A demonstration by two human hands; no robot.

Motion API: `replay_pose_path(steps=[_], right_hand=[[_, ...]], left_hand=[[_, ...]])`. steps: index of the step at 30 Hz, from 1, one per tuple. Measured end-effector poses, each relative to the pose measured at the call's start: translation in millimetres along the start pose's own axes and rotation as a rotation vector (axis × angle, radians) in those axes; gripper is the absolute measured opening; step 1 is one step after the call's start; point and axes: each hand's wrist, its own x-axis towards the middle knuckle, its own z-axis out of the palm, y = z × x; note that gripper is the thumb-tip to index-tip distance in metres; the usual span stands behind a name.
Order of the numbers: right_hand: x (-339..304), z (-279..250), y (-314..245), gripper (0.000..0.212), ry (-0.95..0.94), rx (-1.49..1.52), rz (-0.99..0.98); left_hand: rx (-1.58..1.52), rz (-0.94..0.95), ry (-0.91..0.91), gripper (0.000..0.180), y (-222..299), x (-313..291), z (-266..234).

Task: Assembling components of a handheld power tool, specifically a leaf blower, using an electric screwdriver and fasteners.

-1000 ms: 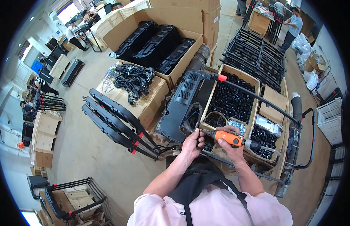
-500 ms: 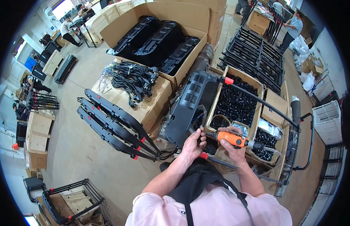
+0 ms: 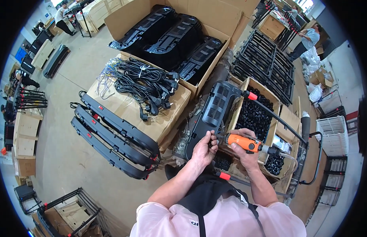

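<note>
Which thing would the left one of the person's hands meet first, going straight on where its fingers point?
Probably the dark vented housing, which lies beyond the left hand in the picture, though depth is unclear. The orange power tool sits beside that line, to the right.

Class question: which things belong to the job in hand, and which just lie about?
Likely the job: orange power tool, in the right hand; left hand near its tip; black vented housing; small black parts.
Apparently lying about: black cables; white crate.
</note>
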Motion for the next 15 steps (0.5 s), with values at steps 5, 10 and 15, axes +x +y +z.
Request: replay_pose_path(steps=[5, 10, 15], right_hand=[[42, 22, -5, 0.055, 0.033, -0.032, 0.031], [87, 40, -9, 0.054, 0.019, -0.148, 0.054], [118, 60, -11, 0.055, -0.048, -0.220, 0.129]], left_hand=[[0.019, 0.085, 0.010, 0.030, 12, 8, 13], [0.345, 0.149, 0.114, 0.032, 15, 19, -14], [0.400, 0.125, 0.098, 0.029, 13, 24, -21]])
